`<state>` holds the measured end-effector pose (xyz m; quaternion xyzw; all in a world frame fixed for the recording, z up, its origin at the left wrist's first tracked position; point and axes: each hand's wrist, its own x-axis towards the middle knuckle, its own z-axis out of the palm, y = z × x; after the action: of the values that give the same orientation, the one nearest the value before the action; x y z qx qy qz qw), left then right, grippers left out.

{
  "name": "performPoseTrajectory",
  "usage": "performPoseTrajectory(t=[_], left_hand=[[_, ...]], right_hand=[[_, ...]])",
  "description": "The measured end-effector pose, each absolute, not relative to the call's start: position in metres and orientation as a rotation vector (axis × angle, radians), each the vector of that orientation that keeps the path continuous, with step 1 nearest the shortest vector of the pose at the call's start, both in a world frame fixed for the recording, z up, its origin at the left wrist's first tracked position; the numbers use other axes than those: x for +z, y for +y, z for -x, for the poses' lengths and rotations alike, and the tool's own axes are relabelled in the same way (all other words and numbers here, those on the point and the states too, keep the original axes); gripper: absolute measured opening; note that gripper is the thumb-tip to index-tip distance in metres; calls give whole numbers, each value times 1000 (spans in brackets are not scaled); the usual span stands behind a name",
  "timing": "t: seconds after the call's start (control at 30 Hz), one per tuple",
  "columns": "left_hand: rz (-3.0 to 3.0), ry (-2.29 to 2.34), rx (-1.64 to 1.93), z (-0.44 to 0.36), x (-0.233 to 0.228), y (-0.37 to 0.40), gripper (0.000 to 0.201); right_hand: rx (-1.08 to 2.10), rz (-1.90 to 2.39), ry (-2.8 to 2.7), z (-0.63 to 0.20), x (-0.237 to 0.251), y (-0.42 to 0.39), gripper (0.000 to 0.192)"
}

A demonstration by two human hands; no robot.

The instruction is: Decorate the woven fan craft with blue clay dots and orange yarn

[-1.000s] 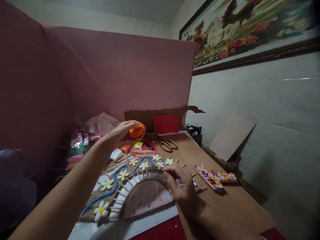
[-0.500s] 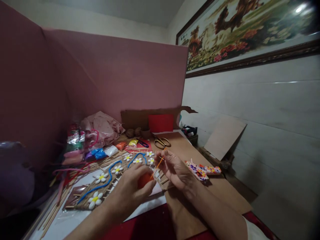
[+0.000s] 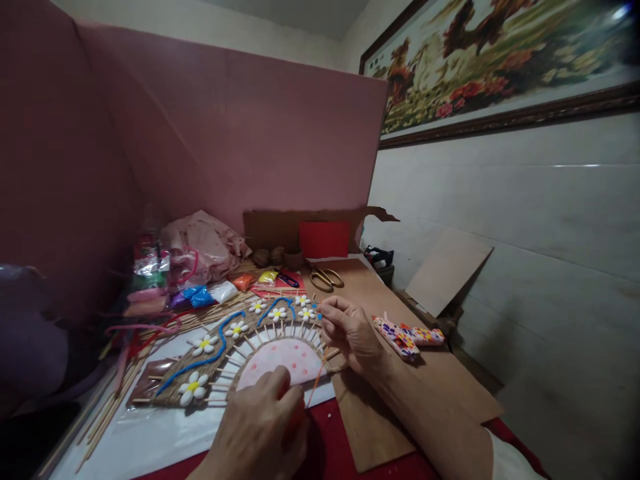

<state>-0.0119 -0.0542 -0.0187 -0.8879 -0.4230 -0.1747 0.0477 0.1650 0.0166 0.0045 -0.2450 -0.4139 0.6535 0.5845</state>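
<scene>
We see the orange yarn ball (image 3: 295,419) near the arch craft's (image 3: 260,347) front edge, clamped in our left hand (image 3: 263,430). Its orange strand (image 3: 316,381) rises to our right hand (image 3: 350,330), fingers pinched together at the arch's right rim.

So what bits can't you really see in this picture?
Head view, the only one:
- Orange lump: almost wholly hidden inside the left hand; only a sliver shows.
- Left arm: cut off by the bottom edge.
- Orange strand: too thin to tell whether the right hand pinches it.
- Arch craft: its near edge is covered by the left hand.
- Packets on the left: dim and too small to name.
</scene>
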Motion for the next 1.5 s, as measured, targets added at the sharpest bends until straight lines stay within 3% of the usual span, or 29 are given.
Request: performPoseTrajectory(t=[0.1, 0.23, 0.4, 0.57, 0.8, 0.9, 1.07, 1.2, 1.5], left_hand=[[2687, -1160, -597, 10, -26, -54, 7], [2658, -1116, -670, 9, -29, -52, 20], [2622, -1244, -686, 6, -35, -51, 3], [2709, -1306, -713, 8, -37, -51, 26], [2757, -1711, -1492, 16, -18, -50, 17], [2729, -1815, -1671, 17, -14, -48, 18], [2702, -1751, -1424, 18, -13, -44, 19], [2680, -1668, -1222, 18, -17, -41, 23], [2719, -1769, -1466, 19, -13, -43, 22]], right_hand=[[1431, 627, -1011, -163, 4, 16, 21], [1295, 648, -941, -165, 0, 23, 22], [1191, 682, -980, -162, -8, 25, 21], [1104, 757, -1275, -154, -14, 14, 21], [957, 785, -1547, -152, -15, 2, 14], [792, 811, -1700, -152, -15, -2, 13], [428, 670, -1980, -150, -18, -8, 11], [328, 588, -2068, -149, -20, -10, 15], [410, 608, -2074, -150, -18, -10, 18]])
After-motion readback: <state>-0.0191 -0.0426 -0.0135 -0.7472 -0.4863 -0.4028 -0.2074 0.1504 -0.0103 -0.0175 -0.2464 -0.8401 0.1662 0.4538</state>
